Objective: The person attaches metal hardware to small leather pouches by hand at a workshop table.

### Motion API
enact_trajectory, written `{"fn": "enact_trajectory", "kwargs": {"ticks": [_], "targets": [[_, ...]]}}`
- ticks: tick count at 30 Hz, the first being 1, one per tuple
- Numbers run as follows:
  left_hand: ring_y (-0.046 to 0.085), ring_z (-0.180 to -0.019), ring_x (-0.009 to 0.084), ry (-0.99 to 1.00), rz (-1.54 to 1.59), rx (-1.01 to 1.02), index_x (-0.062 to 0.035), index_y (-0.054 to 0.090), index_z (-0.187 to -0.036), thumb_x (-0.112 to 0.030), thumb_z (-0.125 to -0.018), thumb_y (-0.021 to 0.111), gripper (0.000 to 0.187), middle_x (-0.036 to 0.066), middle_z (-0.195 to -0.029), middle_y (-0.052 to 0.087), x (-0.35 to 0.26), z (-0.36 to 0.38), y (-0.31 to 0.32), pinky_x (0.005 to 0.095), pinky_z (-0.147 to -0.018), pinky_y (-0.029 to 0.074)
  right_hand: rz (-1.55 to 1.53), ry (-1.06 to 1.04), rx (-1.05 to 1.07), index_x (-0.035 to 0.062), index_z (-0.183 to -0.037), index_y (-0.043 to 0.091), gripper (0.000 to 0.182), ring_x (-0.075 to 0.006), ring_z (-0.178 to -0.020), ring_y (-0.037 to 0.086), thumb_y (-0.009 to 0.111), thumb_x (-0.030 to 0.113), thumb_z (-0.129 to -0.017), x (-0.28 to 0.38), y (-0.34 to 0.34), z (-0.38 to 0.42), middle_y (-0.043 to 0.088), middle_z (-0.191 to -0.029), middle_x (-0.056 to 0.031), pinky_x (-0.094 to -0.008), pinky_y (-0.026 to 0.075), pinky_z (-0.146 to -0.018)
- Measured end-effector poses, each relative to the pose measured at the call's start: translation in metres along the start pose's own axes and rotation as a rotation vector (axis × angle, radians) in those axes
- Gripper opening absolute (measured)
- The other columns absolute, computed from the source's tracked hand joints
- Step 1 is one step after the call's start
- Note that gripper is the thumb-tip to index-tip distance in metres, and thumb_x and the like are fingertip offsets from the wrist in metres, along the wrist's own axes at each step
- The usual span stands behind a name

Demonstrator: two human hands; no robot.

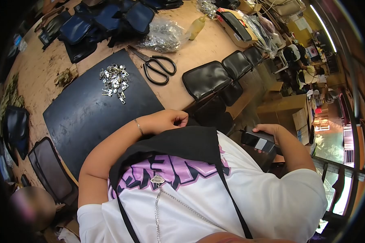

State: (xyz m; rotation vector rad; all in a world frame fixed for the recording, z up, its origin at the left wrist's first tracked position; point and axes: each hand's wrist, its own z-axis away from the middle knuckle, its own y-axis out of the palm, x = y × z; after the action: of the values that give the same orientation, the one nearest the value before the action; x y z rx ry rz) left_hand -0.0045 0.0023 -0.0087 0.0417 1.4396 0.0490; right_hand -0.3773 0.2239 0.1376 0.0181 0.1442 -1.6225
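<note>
My left hand point(172, 120) rests near the table edge, at the top of the black apron point(178, 141). Its fingers are curled in, and whether anything is inside them is hidden. Down at my side, my right hand point(268, 131) is wrapped round a dark phone-like device point(253, 140) with a pale panel. On a black mat point(81, 125) beyond my left arm lies a pile of silvery zipper sliders point(115, 81). Black-handled scissors point(156, 67) lie just past the mat's corner.
Dark blue and black bags point(105, 24) are heaped at the far side of the table. A clear plastic bag of metal parts point(164, 34) and a yellowish bottle point(196, 28) stand near them. Shiny black padded pieces point(209, 79) line the right edge. A cardboard box point(286, 109) stands beyond my right hand.
</note>
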Motion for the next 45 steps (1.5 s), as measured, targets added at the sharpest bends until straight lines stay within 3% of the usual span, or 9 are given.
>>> {"fn": "enact_trajectory", "kwargs": {"ticks": [5,13,20,23,24,35,39,42,45], "targets": [[0.048,-0.069,0.0055,0.100,-0.048,-0.046,-0.0064,0.053,-0.083,-0.025,-0.091,0.071,0.026,-0.002,-0.072,0.055,0.006,-0.001,0.000,0.0264,-0.061,0.042,0.020,-0.037,0.005,0.0040,-0.114,0.067,0.054,-0.0317,-0.073,0.072,0.059,0.052,-0.090,0.004,0.004,0.005,0.071,-0.090,-0.0220,-0.0433,0.059,-0.064],[0.048,-0.070,0.0040,0.037,0.095,-0.013,-0.0061,0.053,-0.083,-0.020,-0.092,0.070,0.024,-0.003,-0.073,0.054,0.006,-0.001,0.001,0.0247,-0.061,0.041,0.116,-0.059,0.133,0.0068,-0.126,0.066,0.063,-0.0250,-0.068,0.071,0.052,0.057,-0.091,0.016,0.008,0.009,0.070,-0.084,-0.0153,-0.0379,0.058,-0.060],[0.047,-0.069,0.0038,0.029,0.122,-0.008,-0.0060,0.052,-0.084,-0.020,-0.092,0.070,0.024,-0.003,-0.074,0.054,0.003,0.000,0.001,0.0245,-0.061,0.041,0.140,-0.053,0.227,0.0056,-0.127,0.065,0.065,-0.0248,-0.069,0.071,0.051,0.058,-0.090,0.018,-0.001,0.002,0.070,-0.086,-0.0151,-0.0395,0.058,-0.062],[0.046,-0.069,0.0042,-0.006,0.116,-0.012,-0.0059,0.052,-0.084,-0.021,-0.092,0.070,0.025,-0.003,-0.074,0.053,-0.003,0.002,0.002,0.0245,-0.061,0.040,0.160,-0.053,0.208,0.0048,-0.138,0.056,0.080,-0.0289,-0.071,0.071,0.054,0.064,-0.085,0.016,-0.005,-0.006,0.069,-0.084,-0.0182,-0.0422,0.058,-0.064],[0.046,-0.069,0.0043,0.005,0.115,-0.012,-0.0059,0.052,-0.084,-0.021,-0.092,0.071,0.026,-0.003,-0.074,0.053,-0.001,0.002,0.002,0.0246,-0.061,0.040,0.126,-0.061,0.200,0.0033,-0.128,0.064,0.068,-0.0257,-0.071,0.071,0.051,0.059,-0.090,0.018,-0.001,-0.002,0.070,-0.088,-0.0161,-0.0419,0.059,-0.063],[0.045,-0.070,0.0047,0.033,0.111,-0.015,-0.0059,0.051,-0.083,-0.023,-0.092,0.072,0.028,-0.003,-0.074,0.052,0.001,0.001,0.001,0.0250,-0.061,0.040,0.108,-0.041,0.211,0.0018,-0.128,0.063,0.069,-0.0267,-0.070,0.071,0.049,0.058,-0.090,0.019,-0.001,-0.003,0.070,-0.084,-0.0174,-0.0428,0.059,-0.063],[0.045,-0.073,0.0020,0.010,0.114,0.004,-0.0064,0.048,-0.084,-0.016,-0.093,0.071,0.026,-0.006,-0.076,0.049,0.000,0.001,0.000,0.0225,-0.062,0.040,0.102,-0.043,0.168,0.0015,-0.126,0.064,0.067,-0.0263,-0.069,0.071,0.049,0.056,-0.090,0.018,0.001,-0.004,0.070,-0.084,-0.0174,-0.0425,0.060,-0.063],[0.045,-0.073,0.0025,0.028,0.104,0.005,-0.0061,0.048,-0.084,-0.015,-0.093,0.071,0.026,-0.005,-0.077,0.049,0.002,0.001,0.000,0.0226,-0.064,0.040,0.116,-0.051,0.154,0.0028,-0.131,0.060,0.072,-0.0308,-0.072,0.070,0.049,0.059,-0.087,0.017,-0.001,-0.009,0.068,-0.084,-0.0205,-0.0437,0.058,-0.065],[0.045,-0.073,0.0036,0.036,0.090,-0.006,-0.0056,0.049,-0.084,-0.017,-0.092,0.071,0.026,-0.004,-0.077,0.050,0.002,0.001,0.000,0.0234,-0.064,0.040,-0.049,-0.182,0.109,-0.0008,-0.114,0.066,0.059,-0.0319,-0.066,0.070,0.052,0.051,-0.090,0.012,0.006,-0.013,0.069,-0.081,-0.0211,-0.0444,0.059,-0.063]]}}
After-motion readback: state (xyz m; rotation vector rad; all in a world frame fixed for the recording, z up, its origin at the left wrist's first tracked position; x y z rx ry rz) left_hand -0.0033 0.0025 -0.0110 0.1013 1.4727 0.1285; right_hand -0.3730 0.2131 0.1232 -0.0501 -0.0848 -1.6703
